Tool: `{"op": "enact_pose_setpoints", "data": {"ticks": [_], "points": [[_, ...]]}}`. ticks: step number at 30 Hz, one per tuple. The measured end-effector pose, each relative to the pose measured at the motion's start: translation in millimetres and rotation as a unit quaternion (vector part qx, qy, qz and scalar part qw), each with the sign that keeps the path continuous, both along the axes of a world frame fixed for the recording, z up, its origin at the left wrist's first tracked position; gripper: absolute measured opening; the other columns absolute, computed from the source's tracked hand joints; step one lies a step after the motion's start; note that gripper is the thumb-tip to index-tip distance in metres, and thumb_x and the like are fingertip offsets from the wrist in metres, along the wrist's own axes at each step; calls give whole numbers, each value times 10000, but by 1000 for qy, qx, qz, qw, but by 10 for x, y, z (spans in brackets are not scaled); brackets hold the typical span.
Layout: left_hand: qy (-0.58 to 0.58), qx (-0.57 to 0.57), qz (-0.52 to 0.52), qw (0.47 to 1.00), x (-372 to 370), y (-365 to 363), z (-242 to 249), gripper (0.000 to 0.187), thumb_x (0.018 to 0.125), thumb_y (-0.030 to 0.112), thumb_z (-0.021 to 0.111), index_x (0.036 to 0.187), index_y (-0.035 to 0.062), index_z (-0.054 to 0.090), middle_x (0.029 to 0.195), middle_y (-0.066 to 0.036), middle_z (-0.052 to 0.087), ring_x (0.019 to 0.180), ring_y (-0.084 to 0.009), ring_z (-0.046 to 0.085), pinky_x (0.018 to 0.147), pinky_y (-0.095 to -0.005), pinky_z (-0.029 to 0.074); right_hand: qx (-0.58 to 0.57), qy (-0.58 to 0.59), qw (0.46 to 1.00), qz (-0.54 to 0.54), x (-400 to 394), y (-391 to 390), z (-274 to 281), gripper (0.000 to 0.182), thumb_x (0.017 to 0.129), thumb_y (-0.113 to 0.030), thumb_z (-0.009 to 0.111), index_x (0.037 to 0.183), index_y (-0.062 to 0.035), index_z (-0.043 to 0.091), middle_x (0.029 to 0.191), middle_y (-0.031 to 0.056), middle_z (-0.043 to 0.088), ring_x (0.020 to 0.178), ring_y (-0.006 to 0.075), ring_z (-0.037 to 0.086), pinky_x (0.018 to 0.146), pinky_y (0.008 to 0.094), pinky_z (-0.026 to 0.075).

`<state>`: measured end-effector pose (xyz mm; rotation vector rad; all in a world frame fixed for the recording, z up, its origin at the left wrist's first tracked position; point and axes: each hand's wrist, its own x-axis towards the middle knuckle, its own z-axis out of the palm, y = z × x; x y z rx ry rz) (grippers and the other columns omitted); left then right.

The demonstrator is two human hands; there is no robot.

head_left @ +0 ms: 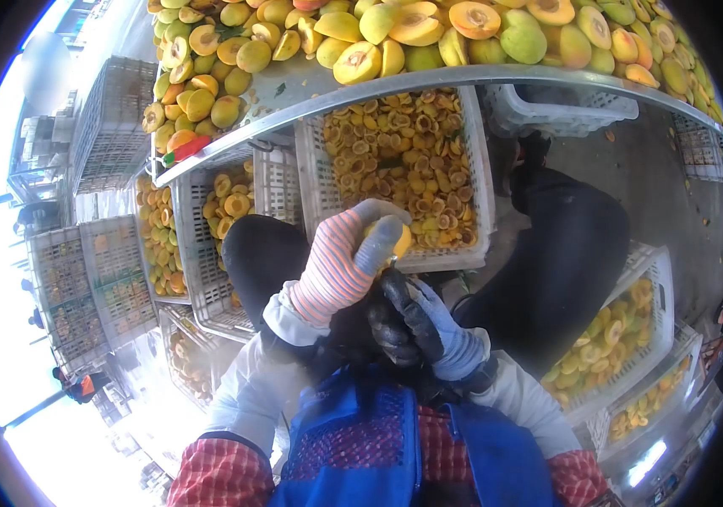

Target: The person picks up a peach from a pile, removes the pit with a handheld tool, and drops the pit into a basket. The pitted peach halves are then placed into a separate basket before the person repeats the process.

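Note:
Fingers of my left hand (340,262), in a pink-and-grey striped glove, are wrapped round a yellow peach piece (403,243). Only part of the fruit shows past the grey fingertips. Just below and right of it is my right hand (420,325), in a black and blue glove. Its fingers are curled closed close against the fruit, and whatever they may hold is hidden. Both hands are above my lap, in front of a white crate (481,186) of hollowed peach halves (403,160).
A metal-rimmed table (294,110) heaped with cut peaches (522,38) spans the top. A red-and-green object (185,150) lies at its left edge. Crates of peaches (230,198) stand at left, another crate (661,291) at right. A white basket (560,114) sits under the table.

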<state>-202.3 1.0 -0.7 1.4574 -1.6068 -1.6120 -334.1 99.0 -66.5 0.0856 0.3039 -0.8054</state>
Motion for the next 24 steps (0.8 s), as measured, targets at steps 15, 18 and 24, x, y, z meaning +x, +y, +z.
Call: {"op": "enact_pose_setpoints", "data": {"ticks": [15, 18, 24], "points": [[371, 398, 285, 789, -118, 317, -270, 525, 868, 553, 552, 1058, 66, 601, 828, -57, 618, 770, -158, 585, 719, -271, 480, 94, -485, 867, 63, 117, -122, 27, 454, 963, -519, 377, 838, -87, 444, 604, 12, 423, 382, 71, 361, 325, 228, 324], [415, 451, 280, 739, -21, 283, -200, 464, 877, 510, 555, 1024, 71, 598, 850, -67, 620, 763, -187, 590, 727, -293, 490, 76, -462, 882, 63, 165, -113, -27, 445, 963, -516, 382, 833, -94, 440, 615, 9, 429, 390, 71, 367, 347, 228, 343], [269, 278, 474, 791, 10, 345, -302, 346, 897, 401, 563, 981, 68, 603, 866, -41, 652, 750, -172, 645, 640, -291, 536, 96, -358, 929, 1, 152, -129, -196, 475, 961, -511, 397, 1017, -71, 568, 600, -32, 385, 425, 64, 339, 366, 221, 309]]}}
